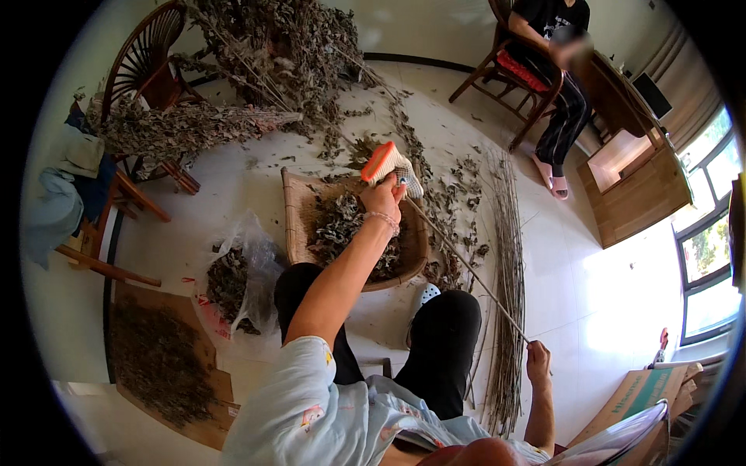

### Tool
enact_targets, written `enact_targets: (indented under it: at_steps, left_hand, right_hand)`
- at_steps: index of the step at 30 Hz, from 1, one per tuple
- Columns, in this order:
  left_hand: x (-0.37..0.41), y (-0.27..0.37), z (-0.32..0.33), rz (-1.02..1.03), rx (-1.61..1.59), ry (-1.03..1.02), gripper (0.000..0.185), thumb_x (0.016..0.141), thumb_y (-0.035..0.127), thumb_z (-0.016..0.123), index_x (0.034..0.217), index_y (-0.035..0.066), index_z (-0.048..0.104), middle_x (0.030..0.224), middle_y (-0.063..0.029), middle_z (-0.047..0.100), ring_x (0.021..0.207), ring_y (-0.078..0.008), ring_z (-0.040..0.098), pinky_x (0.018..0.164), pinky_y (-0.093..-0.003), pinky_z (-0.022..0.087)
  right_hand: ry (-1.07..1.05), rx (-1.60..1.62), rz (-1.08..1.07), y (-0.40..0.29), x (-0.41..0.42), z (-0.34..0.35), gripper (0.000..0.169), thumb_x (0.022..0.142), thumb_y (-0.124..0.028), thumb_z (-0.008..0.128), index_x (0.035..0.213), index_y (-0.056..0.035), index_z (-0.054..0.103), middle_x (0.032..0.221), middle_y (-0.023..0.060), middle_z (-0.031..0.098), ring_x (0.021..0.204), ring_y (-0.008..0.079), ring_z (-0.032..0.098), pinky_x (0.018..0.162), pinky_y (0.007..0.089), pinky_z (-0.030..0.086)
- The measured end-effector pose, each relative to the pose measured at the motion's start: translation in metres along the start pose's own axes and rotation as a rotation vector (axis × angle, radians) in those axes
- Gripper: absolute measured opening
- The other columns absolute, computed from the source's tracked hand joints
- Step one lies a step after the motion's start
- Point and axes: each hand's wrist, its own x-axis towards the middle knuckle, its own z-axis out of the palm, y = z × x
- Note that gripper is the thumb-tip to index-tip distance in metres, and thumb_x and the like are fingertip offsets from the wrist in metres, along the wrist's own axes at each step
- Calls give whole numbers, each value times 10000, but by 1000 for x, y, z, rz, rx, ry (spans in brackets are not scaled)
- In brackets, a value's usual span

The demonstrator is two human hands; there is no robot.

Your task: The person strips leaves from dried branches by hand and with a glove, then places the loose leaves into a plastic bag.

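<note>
My left hand point(383, 201) is over the woven bamboo basket point(300, 224), closed around a cream knitted work glove point(391, 167) with an orange cuff. A long dry stalk point(466, 247) runs from the glove down to the right, its lower end gripped in my right hand point(538, 362). Whether the glove is wrapped around the stalk is hard to tell. Dried leaves point(341, 227) lie in the basket under my left forearm. Right of the basket, a long bundle of bare stalks point(507, 303) rests on the floor.
Leafy dried plants point(280, 64) are heaped at the back. A plastic bag point(256, 274) of leaves stands left of my knees, near cardboard point(221, 396) with dark plant bits. A person point(562, 76) sits in a chair by a wooden desk point(641, 204). Wooden chairs point(145, 76) stand left.
</note>
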Motion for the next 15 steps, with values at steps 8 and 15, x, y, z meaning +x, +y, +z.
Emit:
enact_targets:
  at_steps: [8, 15]
  left_hand:
    - [-29, -26, 4, -107, 33, 53, 92, 777, 136, 570, 840, 72, 552, 694, 12, 485, 583, -62, 464, 577, -203, 504]
    - [-41, -26, 12, -195, -10, 17, 260, 775, 110, 555, 1029, 86, 511, 845, -4, 509, 682, -83, 502, 667, -225, 475]
  right_hand:
    - [230, -194, -394, -169, 110, -16, 376, 760, -166, 522, 1097, -18, 451, 1014, 155, 508, 931, 340, 463, 808, 407, 362]
    - [-61, 77, -438, -219, 169, 44, 160, 793, -145, 485, 748, -2, 431, 708, 217, 508, 672, 404, 488, 554, 452, 374]
